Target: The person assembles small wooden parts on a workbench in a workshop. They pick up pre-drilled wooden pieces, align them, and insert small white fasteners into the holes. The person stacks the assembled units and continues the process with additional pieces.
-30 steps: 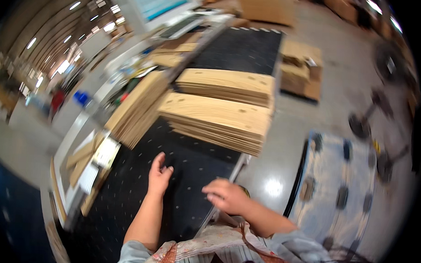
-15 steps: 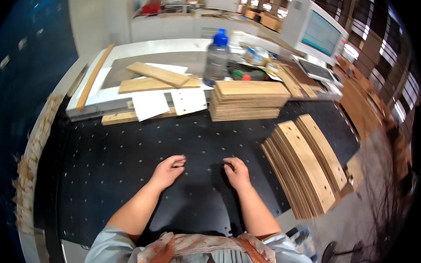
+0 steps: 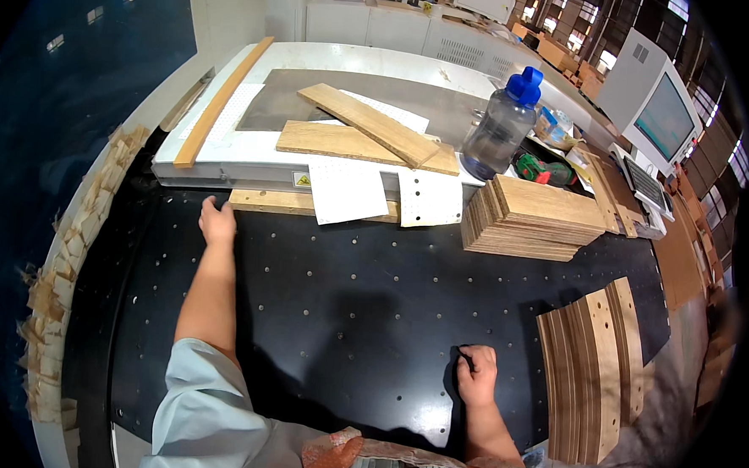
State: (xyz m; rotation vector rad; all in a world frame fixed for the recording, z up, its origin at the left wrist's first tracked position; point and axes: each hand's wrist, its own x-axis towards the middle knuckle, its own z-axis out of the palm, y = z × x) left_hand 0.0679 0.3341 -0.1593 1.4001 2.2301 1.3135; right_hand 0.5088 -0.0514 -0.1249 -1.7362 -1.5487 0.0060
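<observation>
My left hand (image 3: 217, 222) reaches forward over the black table to the left end of a light wooden strip (image 3: 262, 199). Its fingertips are a little apart beside that end; whether they touch it is hard to tell. The strip lies along the white machine's front edge, partly covered by a white sheet (image 3: 348, 195) and a punched white card (image 3: 431, 200). My right hand (image 3: 478, 377) rests low over the table with its fingers curled in, and nothing shows in them. To its right stands a stack of curved, drilled wooden slats (image 3: 583, 376).
A stack of straight boards (image 3: 536, 221) sits at the table's far right. Behind it stand a blue-capped bottle (image 3: 503, 126) and a green-and-red power tool (image 3: 543, 171). Two loose boards (image 3: 345, 141) cross on the white machine (image 3: 316, 57). A monitor (image 3: 652, 104) and keyboard (image 3: 642, 187) are farther right.
My left hand has moved forward and left, from mid-table to the wooden strip's end. My right hand has drawn back and right, its fingers more curled. The view has turned left.
</observation>
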